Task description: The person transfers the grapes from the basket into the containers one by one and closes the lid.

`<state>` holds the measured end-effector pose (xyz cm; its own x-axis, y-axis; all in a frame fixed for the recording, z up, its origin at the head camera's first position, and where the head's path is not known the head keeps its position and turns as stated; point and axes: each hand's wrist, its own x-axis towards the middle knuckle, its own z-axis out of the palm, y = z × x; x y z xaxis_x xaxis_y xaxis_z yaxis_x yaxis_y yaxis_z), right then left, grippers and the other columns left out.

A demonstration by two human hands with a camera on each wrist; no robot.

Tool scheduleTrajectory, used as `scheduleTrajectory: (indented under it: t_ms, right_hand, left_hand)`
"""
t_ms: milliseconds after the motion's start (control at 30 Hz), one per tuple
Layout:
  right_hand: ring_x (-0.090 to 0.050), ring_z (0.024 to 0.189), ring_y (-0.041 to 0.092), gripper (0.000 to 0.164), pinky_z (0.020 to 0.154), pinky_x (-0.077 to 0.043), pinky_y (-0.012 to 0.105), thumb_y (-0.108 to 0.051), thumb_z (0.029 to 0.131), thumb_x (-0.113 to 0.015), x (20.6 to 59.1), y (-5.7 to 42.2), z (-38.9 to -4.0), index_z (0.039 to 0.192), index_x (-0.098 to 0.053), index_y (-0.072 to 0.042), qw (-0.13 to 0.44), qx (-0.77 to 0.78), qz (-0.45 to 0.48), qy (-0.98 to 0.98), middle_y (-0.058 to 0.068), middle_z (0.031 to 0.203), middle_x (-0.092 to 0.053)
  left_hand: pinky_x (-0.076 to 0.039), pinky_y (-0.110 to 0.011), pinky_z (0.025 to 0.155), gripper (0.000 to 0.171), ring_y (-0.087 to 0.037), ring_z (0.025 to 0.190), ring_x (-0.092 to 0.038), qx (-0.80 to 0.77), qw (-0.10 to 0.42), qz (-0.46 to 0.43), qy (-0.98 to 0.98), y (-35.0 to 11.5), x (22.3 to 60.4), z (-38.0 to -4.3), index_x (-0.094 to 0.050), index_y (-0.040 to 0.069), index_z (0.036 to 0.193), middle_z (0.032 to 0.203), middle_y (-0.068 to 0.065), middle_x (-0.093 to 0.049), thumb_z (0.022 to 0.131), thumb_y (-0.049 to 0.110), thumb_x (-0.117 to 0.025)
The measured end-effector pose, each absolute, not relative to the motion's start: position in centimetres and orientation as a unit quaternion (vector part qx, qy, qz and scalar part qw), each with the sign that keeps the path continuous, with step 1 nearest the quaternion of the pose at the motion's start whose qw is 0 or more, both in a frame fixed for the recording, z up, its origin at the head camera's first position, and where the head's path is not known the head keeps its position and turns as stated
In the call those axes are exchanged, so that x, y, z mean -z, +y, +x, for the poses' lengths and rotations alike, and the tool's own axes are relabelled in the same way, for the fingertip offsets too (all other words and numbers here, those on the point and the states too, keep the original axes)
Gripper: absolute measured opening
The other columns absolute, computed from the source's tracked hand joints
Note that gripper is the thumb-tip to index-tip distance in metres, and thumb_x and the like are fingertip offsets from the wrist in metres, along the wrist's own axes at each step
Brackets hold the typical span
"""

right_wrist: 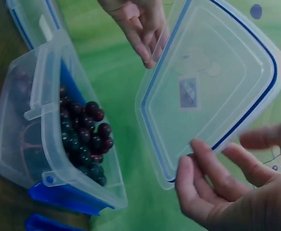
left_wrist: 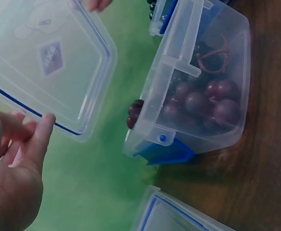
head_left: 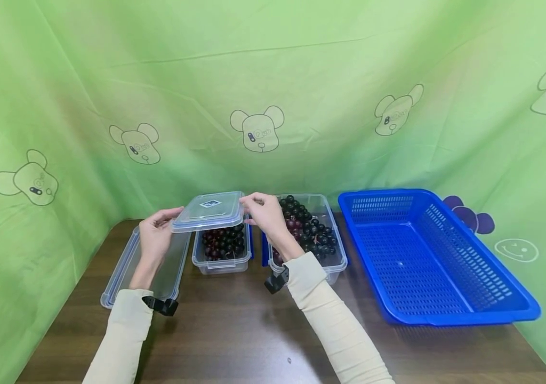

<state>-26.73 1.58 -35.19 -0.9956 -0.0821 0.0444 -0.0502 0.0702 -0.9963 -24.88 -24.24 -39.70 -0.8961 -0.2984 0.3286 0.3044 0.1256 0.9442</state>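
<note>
A clear plastic lid (head_left: 211, 211) with a blue seal line is held tilted above the small clear container (head_left: 221, 268), which has dark grapes (head_left: 225, 246) inside. My left hand (head_left: 154, 239) pinches its left edge. At the opposite edge my right hand (head_left: 267, 216) grips it between thumb and fingers. In the left wrist view the lid (left_wrist: 48, 62) is apart from the container (left_wrist: 150, 96), whose blue side latch (left_wrist: 167, 153) hangs down. The right wrist view shows the fingers (right_wrist: 212, 168) at the lid's rim and grapes (right_wrist: 87, 139) in the container.
A larger clear container (head_left: 337, 256) of dark grapes stands just right of the small one. Further right is a blue perforated basket (head_left: 388, 298). A long clear lid (head_left: 121, 272) lies on the brown table (head_left: 234, 330) at left. A green printed cloth (head_left: 311, 64) hangs behind.
</note>
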Motion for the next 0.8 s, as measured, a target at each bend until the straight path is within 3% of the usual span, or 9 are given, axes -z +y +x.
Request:
scheduleTrajectory:
  t_ms: [133,233,367,467,533,600,700,733,800]
  right_hand:
    - [-0.073,0.090,0.018,0.023,0.079,-0.066,0.030,-0.013,0.098,-0.070,36.0,1.5,-26.7,0.118,-0.077,-0.007,0.031,0.627,-0.055,0.776,0.017,0.114,-0.077]
    - [-0.071,0.081,0.017,0.034,0.071,-0.062,0.027,-0.015,0.096,-0.075,36.4,1.3,-26.6,0.129,-0.072,-0.008,0.042,0.584,-0.054,0.809,0.016,0.107,-0.078]
    - [-0.074,0.084,0.021,0.065,0.077,-0.062,0.033,-0.019,0.094,-0.080,37.2,0.8,-26.7,0.151,-0.053,-0.003,0.033,0.519,-0.035,0.853,0.016,0.103,-0.079]
    - [-0.077,0.090,0.024,0.069,0.086,-0.064,0.037,-0.021,0.093,-0.081,37.9,0.4,-26.6,0.151,-0.052,0.001,0.026,0.477,-0.019,0.878,0.015,0.103,-0.079]
    - [-0.077,0.091,0.024,0.061,0.088,-0.064,0.040,-0.021,0.093,-0.080,38.4,0.1,-26.5,0.145,-0.059,0.002,0.021,0.456,-0.014,0.890,0.014,0.103,-0.080]
    - [-0.073,0.081,0.020,0.051,0.083,-0.063,0.036,-0.022,0.094,-0.080,38.9,-0.1,-26.6,0.137,-0.066,0.001,0.009,0.436,-0.016,0.900,0.009,0.091,-0.077]
    - [-0.059,0.064,0.013,0.024,0.066,-0.055,0.028,-0.022,0.095,-0.078,39.4,-0.5,-26.7,0.105,-0.074,0.000,-0.008,0.417,-0.022,0.909,-0.001,0.067,-0.060]
    - [-0.052,0.059,0.012,0.022,0.060,-0.049,0.026,-0.022,0.095,-0.078,39.5,-0.6,-26.7,0.090,-0.071,-0.002,-0.013,0.412,-0.023,0.911,-0.004,0.060,-0.050]
    - [-0.043,0.053,0.012,0.040,0.053,-0.039,0.025,-0.022,0.095,-0.077,39.7,-0.8,-26.9,0.067,-0.053,-0.009,-0.020,0.406,-0.023,0.914,-0.006,0.055,-0.036]
  left_hand:
    - [-0.053,-0.011,0.065,0.029,0.006,0.076,-0.068,0.660,0.210,0.031,-0.721,-24.2,40.2,-24.9,-0.073,-0.011,0.119,0.085,0.028,-0.074,0.098,-0.004,-0.056]
    - [-0.054,-0.011,0.069,0.027,0.005,0.079,-0.066,0.642,0.184,0.062,-0.742,-24.1,40.5,-25.0,-0.075,-0.005,0.121,0.097,0.016,-0.078,0.099,0.010,-0.067]
    - [-0.054,-0.010,0.072,0.037,0.005,0.082,-0.063,0.597,0.145,0.091,-0.784,-23.7,40.9,-25.1,-0.075,0.003,0.125,0.126,-0.011,-0.075,0.095,0.024,-0.079]
    - [-0.053,-0.009,0.072,0.042,0.003,0.084,-0.065,0.574,0.124,0.101,-0.803,-23.4,41.1,-25.0,-0.073,0.003,0.129,0.133,-0.022,-0.071,0.094,0.025,-0.080]
    - [-0.052,-0.007,0.072,0.042,-0.005,0.089,-0.070,0.554,0.120,0.103,-0.817,-23.2,41.2,-25.0,-0.073,0.002,0.130,0.130,-0.023,-0.073,0.095,0.025,-0.079]
    - [-0.050,-0.007,0.073,0.041,-0.014,0.096,-0.073,0.536,0.125,0.104,-0.829,-23.0,41.4,-25.1,-0.074,0.002,0.129,0.125,-0.023,-0.074,0.095,0.025,-0.079]
    - [-0.049,-0.010,0.073,0.038,-0.026,0.104,-0.074,0.506,0.137,0.109,-0.844,-22.7,41.6,-25.3,-0.076,0.002,0.125,0.120,-0.021,-0.077,0.095,0.025,-0.078]
    - [-0.050,-0.012,0.073,0.037,-0.028,0.104,-0.074,0.499,0.141,0.110,-0.848,-22.5,41.8,-25.4,-0.076,0.002,0.124,0.118,-0.021,-0.077,0.095,0.025,-0.078]
    - [-0.052,-0.018,0.074,0.036,-0.031,0.103,-0.074,0.488,0.142,0.115,-0.853,-22.3,42.0,-25.6,-0.077,0.002,0.123,0.116,-0.022,-0.078,0.095,0.025,-0.078]
